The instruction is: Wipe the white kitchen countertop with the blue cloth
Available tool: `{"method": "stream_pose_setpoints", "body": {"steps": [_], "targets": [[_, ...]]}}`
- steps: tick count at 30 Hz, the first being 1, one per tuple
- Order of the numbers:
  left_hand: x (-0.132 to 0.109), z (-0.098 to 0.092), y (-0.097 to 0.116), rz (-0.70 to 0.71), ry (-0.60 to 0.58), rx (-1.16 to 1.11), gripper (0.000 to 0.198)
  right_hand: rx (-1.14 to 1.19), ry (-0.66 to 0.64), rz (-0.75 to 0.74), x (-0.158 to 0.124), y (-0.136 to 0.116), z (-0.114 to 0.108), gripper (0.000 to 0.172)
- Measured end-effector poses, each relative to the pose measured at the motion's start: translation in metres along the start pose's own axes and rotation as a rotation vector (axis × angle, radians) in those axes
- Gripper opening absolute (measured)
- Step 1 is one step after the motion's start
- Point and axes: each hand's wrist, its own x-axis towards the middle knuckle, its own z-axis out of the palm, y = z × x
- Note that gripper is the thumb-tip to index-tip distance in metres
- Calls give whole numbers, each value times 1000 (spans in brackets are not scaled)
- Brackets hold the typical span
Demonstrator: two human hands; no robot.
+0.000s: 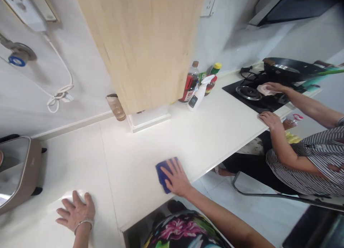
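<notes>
My left hand (76, 211) rests flat on the white countertop (139, 144), its fingers spread and a bracelet around the wrist. Nothing is held in it. Lying palm down on a folded dark blue cloth (163, 174), my right hand (176, 179) presses it against the counter near the front edge. The fingers of that hand are stretched out over the cloth, which shows past them on the left side.
A brown appliance (30, 172) stands at far left. Along the wall are a glass (116, 107), a white spray bottle (200, 94) and a dark sauce bottle (189, 84). A wooden cabinet (145, 43) overhangs the counter. At right, another person (309, 158) wipes the black cooktop (258, 103) beside a wok (291, 70).
</notes>
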Motion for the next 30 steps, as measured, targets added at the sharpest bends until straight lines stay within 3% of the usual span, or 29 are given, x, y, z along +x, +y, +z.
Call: {"method": "stream_pose_setpoints", "body": {"steps": [3, 9, 13, 17, 20, 23, 26, 30], "targets": [[2, -1, 2, -45, 78, -25, 69, -105, 69, 101, -6, 43, -3, 68], [1, -7, 4, -50, 101, -45, 73, -270, 181, 328, -5, 127, -4, 60], [1, -11, 4, -52, 115, -34, 75, -351, 221, 505, 21, 169, -4, 59], [4, -10, 2, -57, 102, -5, 77, -379, 230, 688, 69, 189, -10, 61], [6, -7, -1, -62, 103, 6, 77, -311, 163, 810, 113, 189, -22, 64], [7, -5, -2, -73, 107, 5, 76, -236, 84, 887, 160, 172, -30, 66], [6, -5, -2, -92, 110, -6, 74, -221, 66, 815, 201, 136, -25, 65], [6, -6, -2, -96, 106, -13, 74, -195, 59, 636, 231, 64, -7, 66]]}}
